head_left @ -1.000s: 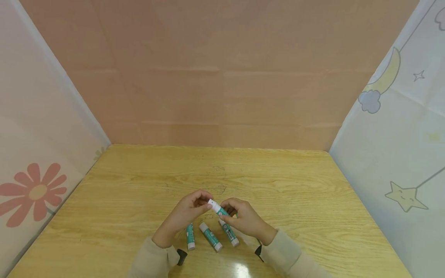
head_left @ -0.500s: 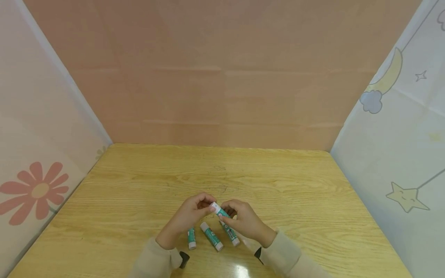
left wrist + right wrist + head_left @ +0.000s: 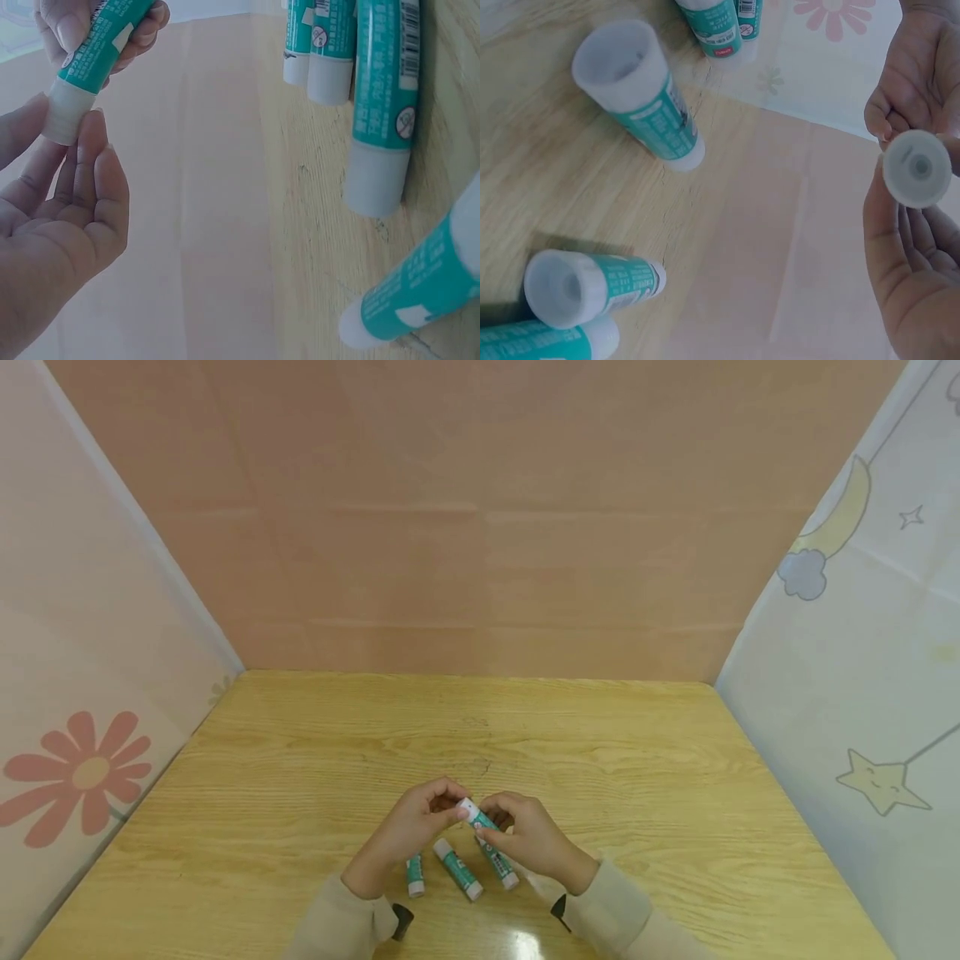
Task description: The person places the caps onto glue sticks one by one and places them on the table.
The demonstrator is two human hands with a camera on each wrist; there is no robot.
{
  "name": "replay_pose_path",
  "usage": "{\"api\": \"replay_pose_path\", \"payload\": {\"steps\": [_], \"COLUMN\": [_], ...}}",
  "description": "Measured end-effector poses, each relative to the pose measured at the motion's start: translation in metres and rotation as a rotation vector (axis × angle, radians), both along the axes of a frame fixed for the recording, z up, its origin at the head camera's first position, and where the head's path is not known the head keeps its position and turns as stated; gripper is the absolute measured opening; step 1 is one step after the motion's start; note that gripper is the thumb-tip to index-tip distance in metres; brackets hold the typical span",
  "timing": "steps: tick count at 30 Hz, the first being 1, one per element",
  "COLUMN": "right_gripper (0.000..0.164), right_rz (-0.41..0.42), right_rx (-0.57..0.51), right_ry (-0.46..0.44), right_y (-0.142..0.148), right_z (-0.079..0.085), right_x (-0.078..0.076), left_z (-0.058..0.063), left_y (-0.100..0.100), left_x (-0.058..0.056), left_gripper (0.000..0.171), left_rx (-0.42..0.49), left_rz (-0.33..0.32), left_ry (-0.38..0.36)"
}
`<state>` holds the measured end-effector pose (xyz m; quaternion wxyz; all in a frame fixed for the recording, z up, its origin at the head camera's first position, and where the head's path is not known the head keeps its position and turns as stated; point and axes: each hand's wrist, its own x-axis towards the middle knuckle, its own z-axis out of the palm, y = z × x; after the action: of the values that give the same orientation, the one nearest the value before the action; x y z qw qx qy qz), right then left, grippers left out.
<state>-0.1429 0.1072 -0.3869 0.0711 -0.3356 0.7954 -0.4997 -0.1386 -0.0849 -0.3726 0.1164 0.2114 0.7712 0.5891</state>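
Note:
Between both hands, a teal glue stick (image 3: 482, 820) with a white cap is held above the table, tilted. My left hand (image 3: 412, 818) pinches its white cap (image 3: 69, 112) between thumb and fingertips. The fingers and thumb of my right hand (image 3: 531, 837) grip the teal body from the other side. The stick's round white base (image 3: 917, 169) faces the right wrist camera. Below the hands lie a left glue stick (image 3: 416, 877), a middle one (image 3: 458, 870) and a right one (image 3: 498, 866), whose upper end is overlapped by the right hand and the held stick.
The wooden table (image 3: 637, 760) reaches to an orange-brown back panel (image 3: 480, 568). Pale printed panels stand along both sides, one with a red flower (image 3: 90, 772), the other with a star (image 3: 885, 782).
My left hand has shifted slightly right toward the right hand. The white end of the held glue stick now shows shorter beyond the teal body. The sticks on the table lie as before.

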Motion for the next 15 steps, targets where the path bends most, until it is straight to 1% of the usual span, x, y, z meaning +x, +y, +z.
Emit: {"api": "replay_pose_path", "payload": {"steps": [3, 9, 12, 15], "right_gripper": [0.014, 0.014, 0.013, 0.013], "right_rz": [-0.004, -0.016, -0.032, -0.039], "right_rx": [0.018, 0.051, 0.069, 0.076], "right_ry": [-0.009, -0.083, -0.088, -0.074], "right_y": [0.0004, 0.0015, 0.0023, 0.0031], "right_z": [0.0005, 0.0002, 0.0005, 0.0002], "right_x": [-0.0018, -0.0013, -0.0005, -0.0001], "left_z": [-0.0022, -0.0081, -0.0083, -0.0079], "left_y": [0.0005, 0.0016, 0.0023, 0.0030], "left_x": [-0.0003, -0.0007, -0.0003, 0.0001], "left_gripper": [0.023, 0.024, 0.024, 0.024], "left_rx": [-0.002, -0.025, -0.024, -0.017], "left_rz": [0.001, 0.007, 0.011, 0.006], "left_ry": [-0.018, -0.066, -0.074, -0.071]}}
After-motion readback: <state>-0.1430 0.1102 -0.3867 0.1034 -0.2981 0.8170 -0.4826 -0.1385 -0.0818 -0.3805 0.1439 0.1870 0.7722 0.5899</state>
